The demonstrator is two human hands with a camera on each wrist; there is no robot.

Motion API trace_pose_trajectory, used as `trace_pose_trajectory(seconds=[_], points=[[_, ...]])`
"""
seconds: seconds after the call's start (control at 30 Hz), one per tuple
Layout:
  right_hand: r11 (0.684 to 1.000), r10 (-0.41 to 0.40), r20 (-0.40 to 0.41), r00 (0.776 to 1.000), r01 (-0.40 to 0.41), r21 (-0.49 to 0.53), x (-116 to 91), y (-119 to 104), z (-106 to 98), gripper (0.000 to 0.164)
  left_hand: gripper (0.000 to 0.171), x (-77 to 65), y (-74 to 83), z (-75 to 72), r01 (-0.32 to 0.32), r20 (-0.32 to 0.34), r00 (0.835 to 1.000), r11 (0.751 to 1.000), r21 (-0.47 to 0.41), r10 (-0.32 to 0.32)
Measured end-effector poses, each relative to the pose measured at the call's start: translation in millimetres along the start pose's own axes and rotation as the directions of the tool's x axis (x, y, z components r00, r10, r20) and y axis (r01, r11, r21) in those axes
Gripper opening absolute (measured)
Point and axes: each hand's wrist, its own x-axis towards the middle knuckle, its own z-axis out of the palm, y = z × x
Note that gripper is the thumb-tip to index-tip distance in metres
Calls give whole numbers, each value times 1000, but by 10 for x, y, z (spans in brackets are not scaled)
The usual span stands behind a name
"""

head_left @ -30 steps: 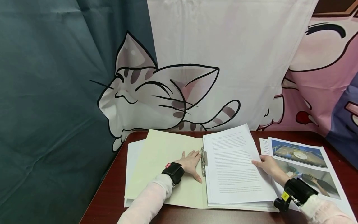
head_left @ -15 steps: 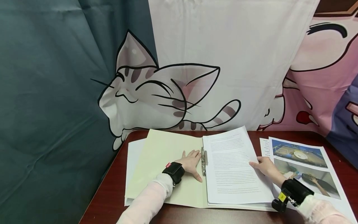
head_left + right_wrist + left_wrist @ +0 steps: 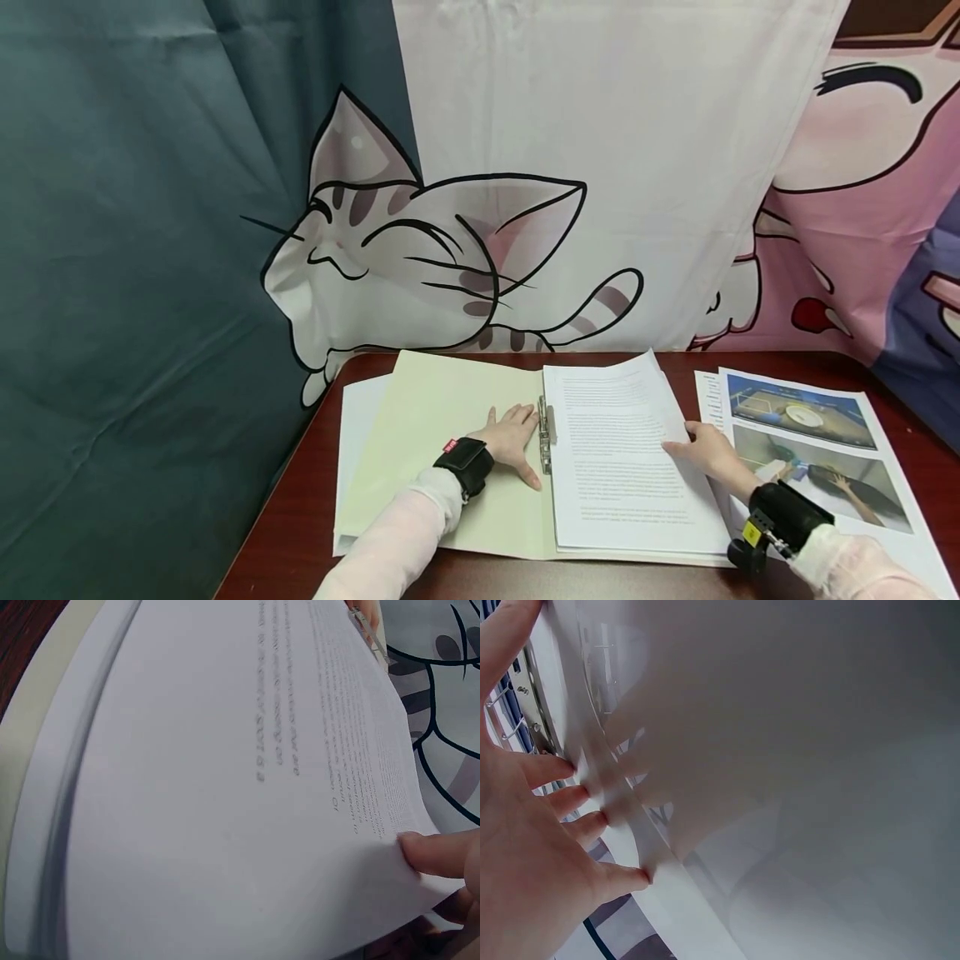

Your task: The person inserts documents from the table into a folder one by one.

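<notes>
Left hand [image 3: 512, 439] lies spread on the folder [image 3: 442, 400]; right hand [image 3: 711, 454] pinches the paper [image 3: 615, 450] at three o'clock, best softly, without creasing

The left arm [image 3: 401, 537] slants forward and inward, its pale sleeve bunched near the black band round the wrist. The left hand [image 3: 508, 442] lies back side up, fingers [image 3: 568, 799] spread and fairly straight; the little finger stands apart from its neighbours, and the thumb stretches well away from them, angled back toward the body. The right arm [image 3: 866, 562] comes in from the lower right of the head view, also slanting forward and inward, likewise sleeved and banded. The right hand [image 3: 711, 457] pinches, its thumb [image 3: 439, 853] uppermost and the other fingers underneath, partly hidden.
</notes>
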Motion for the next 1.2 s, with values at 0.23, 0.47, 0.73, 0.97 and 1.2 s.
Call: trace_pose_trajectory(seconds=[0.23, 0.47, 0.73, 0.97, 1.2], points=[[999, -44, -53, 998, 43, -14, -14, -17, 35, 71, 117, 4, 5, 18, 2, -12, 1000, 1000, 18, -2], [997, -62, -88, 994, 57, -53, -33, -8, 66, 66, 117, 5, 6, 22, -8, -18, 1000, 1000, 23, 8], [994, -85, -89, 992, 77, -82, -14, 10, 83, 54, 116, -35, -7, 26, -19, -12, 1000, 1000, -19, 19], [992, -108, -97, 989, 100, -83, -23, 20, 83, 51, 122, 7, -34, 124, -28, -24, 999, 999, -36, 28], [991, -115, -102, 988, 108, -76, -18, 6, 72, 50, 126, 55, -38, 144, 1, -19, 1000, 999, -42, -2]])
